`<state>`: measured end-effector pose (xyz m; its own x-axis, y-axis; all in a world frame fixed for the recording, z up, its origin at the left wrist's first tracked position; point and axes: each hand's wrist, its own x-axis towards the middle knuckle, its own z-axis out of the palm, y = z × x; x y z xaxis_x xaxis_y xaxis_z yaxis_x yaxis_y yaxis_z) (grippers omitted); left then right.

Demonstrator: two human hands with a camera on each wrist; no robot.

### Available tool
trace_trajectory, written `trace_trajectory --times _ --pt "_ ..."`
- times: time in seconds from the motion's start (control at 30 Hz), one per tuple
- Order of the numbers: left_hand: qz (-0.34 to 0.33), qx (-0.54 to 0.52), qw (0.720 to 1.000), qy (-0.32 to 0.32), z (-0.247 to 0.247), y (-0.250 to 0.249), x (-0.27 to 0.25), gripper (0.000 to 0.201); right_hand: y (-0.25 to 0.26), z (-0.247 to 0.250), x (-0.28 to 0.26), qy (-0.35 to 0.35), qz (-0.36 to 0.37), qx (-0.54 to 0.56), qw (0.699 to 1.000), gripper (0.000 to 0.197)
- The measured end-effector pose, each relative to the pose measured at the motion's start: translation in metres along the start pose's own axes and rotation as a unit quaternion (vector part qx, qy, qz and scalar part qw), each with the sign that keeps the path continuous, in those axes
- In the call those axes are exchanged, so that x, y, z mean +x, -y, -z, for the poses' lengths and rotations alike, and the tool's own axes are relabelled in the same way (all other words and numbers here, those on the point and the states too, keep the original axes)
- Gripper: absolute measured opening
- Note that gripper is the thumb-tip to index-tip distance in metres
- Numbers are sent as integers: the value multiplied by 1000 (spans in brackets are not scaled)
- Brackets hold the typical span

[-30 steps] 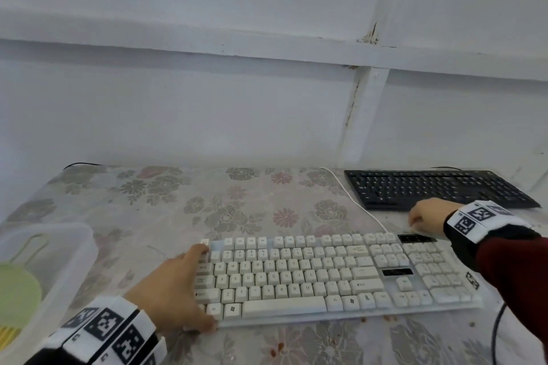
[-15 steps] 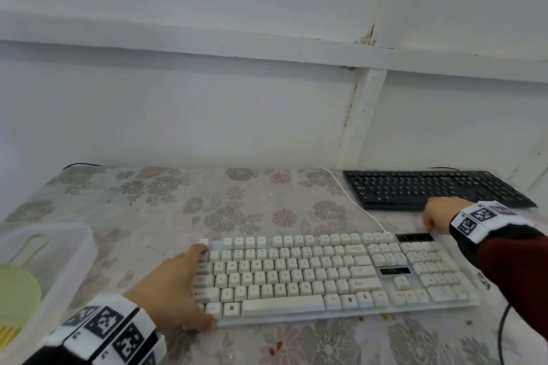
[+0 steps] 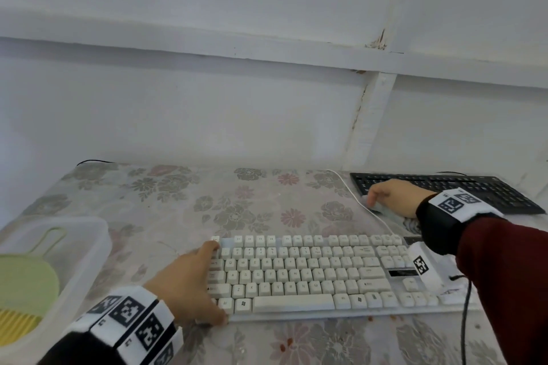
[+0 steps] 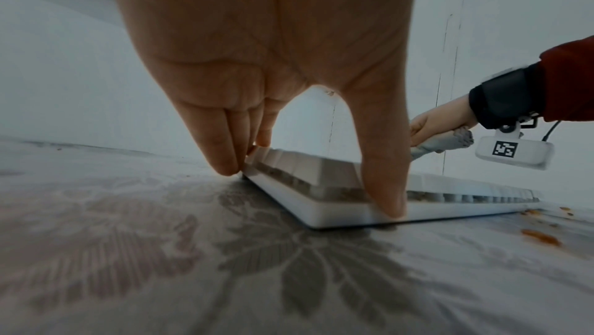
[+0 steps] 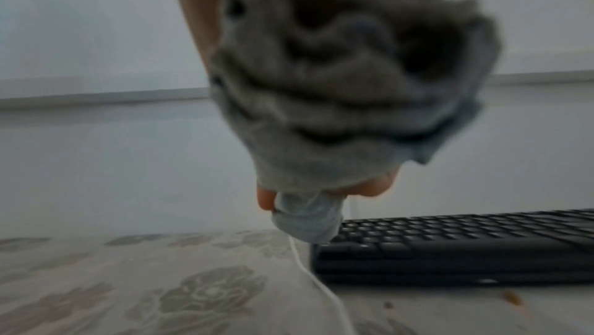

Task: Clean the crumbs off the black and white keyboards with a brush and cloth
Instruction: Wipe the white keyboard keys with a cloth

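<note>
The white keyboard [image 3: 296, 272] lies flat near the table's front edge. My left hand [image 3: 215, 281] grips its left end, thumb on the front edge and fingers at the back corner [image 4: 308, 190]. The black keyboard [image 3: 474, 190] sits at the back right. My right hand [image 3: 391, 195] hovers over the black keyboard's left front corner and grips a bunched grey cloth [image 5: 337, 86], which hangs below the fingers [image 4: 450, 142]. A green brush [image 3: 26, 281] lies in a clear plastic container [image 3: 98, 234] at the left.
Orange crumbs [image 4: 540, 236] lie on the floral tablecloth along the white keyboard's front edge, and more crumbs [image 5: 511, 297] lie before the black keyboard. The white cable [image 3: 355, 195] runs from the white keyboard back towards the wall, passing under my right hand.
My right hand with the cloth has moved from the white keyboard's back right corner up and left to the black keyboard's left end. The left hand has kept its hold.
</note>
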<state>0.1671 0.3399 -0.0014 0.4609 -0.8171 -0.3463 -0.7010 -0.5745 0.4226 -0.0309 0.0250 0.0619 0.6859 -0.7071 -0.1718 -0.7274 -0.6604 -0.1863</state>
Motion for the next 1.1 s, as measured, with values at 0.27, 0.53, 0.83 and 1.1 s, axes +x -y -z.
trace_trajectory --times 0.27,0.53,0.83,1.1 --pt "1 -5 1000 -14 -4 3 2 108 108 -16 11 67 121 -75 988 38" --pt "0 -6 1000 -18 -6 6 4 101 228 -65 3 137 287 -51 947 38" --pt "-12 -23 999 -29 -6 6 3 89 229 -69 0 127 284 -78 947 32" --pt "-18 -27 999 -32 -5 8 3 87 240 -65 -14 131 294 -192 927 27"
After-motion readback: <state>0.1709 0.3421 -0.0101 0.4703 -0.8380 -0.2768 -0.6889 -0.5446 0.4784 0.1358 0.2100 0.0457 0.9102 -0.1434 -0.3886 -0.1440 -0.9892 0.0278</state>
